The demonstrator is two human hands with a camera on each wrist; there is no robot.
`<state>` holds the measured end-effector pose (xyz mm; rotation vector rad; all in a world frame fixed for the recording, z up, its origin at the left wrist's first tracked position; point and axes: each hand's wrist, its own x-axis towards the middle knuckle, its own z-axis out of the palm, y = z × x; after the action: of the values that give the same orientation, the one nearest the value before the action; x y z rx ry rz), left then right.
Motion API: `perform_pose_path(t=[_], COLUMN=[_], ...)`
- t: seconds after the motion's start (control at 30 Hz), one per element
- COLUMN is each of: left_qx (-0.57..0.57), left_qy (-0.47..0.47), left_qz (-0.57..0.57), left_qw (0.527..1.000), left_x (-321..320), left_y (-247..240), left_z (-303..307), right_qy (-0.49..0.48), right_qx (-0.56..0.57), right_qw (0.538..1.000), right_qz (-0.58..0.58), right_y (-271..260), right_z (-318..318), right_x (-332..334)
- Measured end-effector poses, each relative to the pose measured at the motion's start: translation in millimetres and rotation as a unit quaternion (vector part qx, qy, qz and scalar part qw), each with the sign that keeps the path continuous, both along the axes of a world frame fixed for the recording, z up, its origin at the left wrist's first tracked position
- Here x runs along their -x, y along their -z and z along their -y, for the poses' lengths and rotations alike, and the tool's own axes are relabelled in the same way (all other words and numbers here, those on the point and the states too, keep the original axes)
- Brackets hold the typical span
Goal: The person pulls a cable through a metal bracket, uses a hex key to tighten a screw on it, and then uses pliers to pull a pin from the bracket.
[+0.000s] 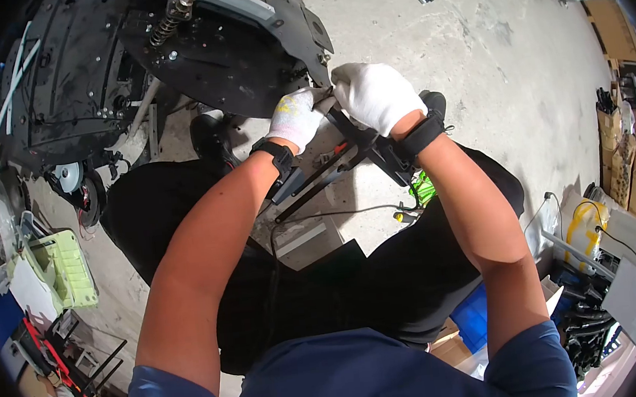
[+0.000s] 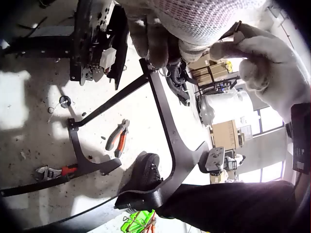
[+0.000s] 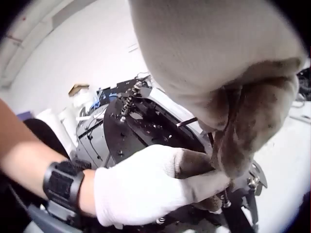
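Both hands wear white work gloves and meet at the top end of a black metal frame (image 2: 165,121). My left hand (image 1: 296,118) grips the frame's end, its fingers curled around the bar near a small bolt (image 3: 225,200). Right beside it, my right hand (image 1: 377,95) pinches a thin dark hex key (image 3: 187,122), most of it hidden in the curled glove. The frame's branching bars extend down between the legs. Just beyond the hands is the edge of a large black panelled chassis (image 1: 222,74), with a coil spring (image 1: 172,19) on top.
Orange-handled pliers (image 2: 118,138) and an adjustable wrench (image 2: 54,172) lie on the concrete floor (image 1: 520,72). A black shoe (image 2: 141,177) stands next to the frame. A bright green item (image 2: 138,221) lies nearby. At left is a pale green crate (image 1: 68,270); cardboard boxes (image 1: 615,38) line the right.
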<state>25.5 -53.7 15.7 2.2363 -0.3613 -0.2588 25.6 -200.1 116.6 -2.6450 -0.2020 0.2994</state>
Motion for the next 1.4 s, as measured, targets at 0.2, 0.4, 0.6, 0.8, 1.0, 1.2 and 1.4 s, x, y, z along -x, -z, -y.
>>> perform_pose_path(t=[0.2, 0.4, 0.6, 0.8, 1.0, 1.2, 1.4], left_qx=[-0.02, 0.034, 0.053, 0.027, 0.018, 0.033, -0.055], left_qy=[0.022, 0.028, 0.01, 0.018, 0.021, -0.006, 0.02], left_qz=[-0.008, -0.012, -0.083, -0.036, -0.105, -0.049, -0.017], left_qw=[1.0, 0.999, 0.995, 0.999, 0.994, 0.998, 0.998], left_x=[0, 2, 0, 0, -1, 0, -4], left_y=[-4, -5, -4, -10, -13, -26, -6], left_z=[-4, -4, -1, -1, -3, 1, 1], right_qy=[-0.001, -0.116, -0.155, -0.149, -0.2, 0.049, 0.08], right_qx=[0.047, 0.133, 0.123, 0.133, 0.155, 0.056, -0.028], right_qw=[0.991, 0.982, 0.977, 0.977, 0.962, 0.992, 0.973], right_qz=[-0.128, -0.066, 0.081, 0.068, 0.106, -0.103, -0.214], right_y=[-22, -16, -14, -4, 4, -17, -9], right_z=[-14, -5, -4, 4, 2, 1, -8], right_x=[-3, -1, 4, 4, -3, -5, -7])
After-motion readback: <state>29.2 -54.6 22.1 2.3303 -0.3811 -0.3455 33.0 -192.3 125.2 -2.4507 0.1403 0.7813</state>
